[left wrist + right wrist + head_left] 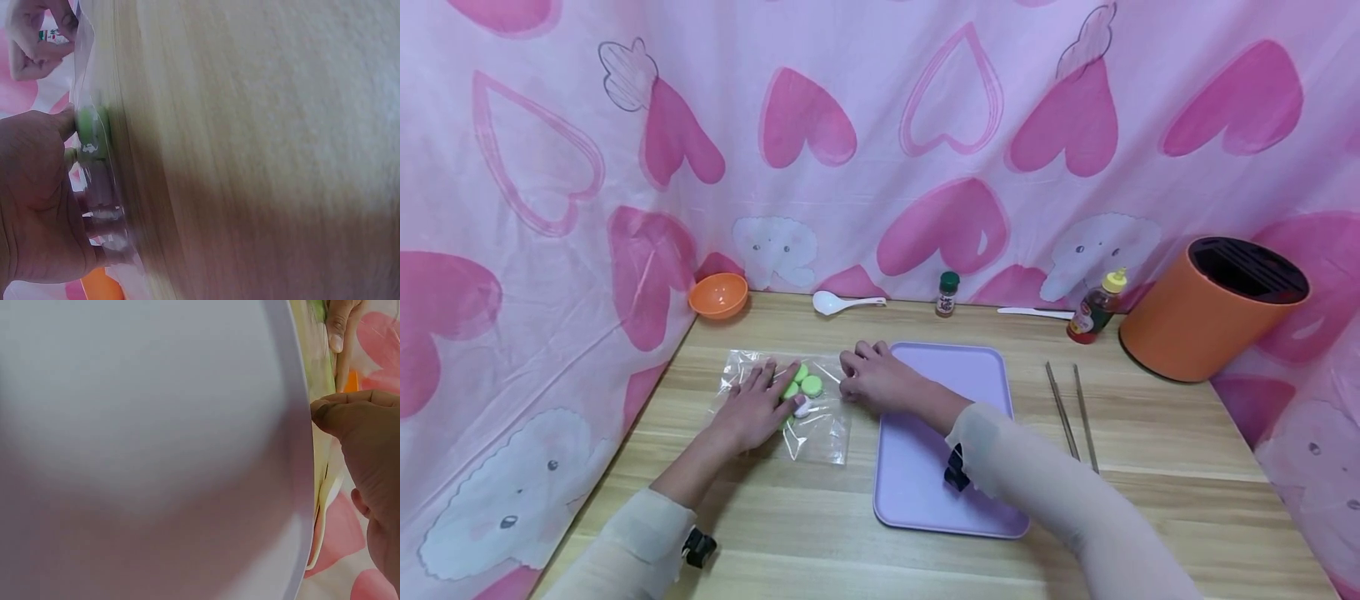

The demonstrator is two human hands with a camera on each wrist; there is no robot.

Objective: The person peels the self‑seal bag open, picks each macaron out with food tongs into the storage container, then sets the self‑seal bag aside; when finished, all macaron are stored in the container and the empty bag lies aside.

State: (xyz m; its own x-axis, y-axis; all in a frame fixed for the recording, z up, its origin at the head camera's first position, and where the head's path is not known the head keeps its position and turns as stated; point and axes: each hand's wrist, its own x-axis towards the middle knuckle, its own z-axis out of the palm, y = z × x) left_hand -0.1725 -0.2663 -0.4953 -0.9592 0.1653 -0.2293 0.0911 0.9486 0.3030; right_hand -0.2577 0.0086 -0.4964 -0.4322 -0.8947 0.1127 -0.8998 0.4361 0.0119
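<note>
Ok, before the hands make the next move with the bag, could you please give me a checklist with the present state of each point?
1. Left hand resting on the clear bag: ok.
2. Right hand pinching the clear bag's right edge: ok, as far as it shows.
3. Green pieces inside the clear bag: ok.
4. Mouth of the clear bag open: cannot tell.
5. Purple tray beside the clear bag, not under it: ok.
6. Space above the tray free: not ok, right forearm crosses it.

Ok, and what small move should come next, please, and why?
Perhaps the right hand should gently pull the clear bag open: its fingertips are at the bag's edge, the left hand rests on the bag, and green round pieces lie inside.
</note>
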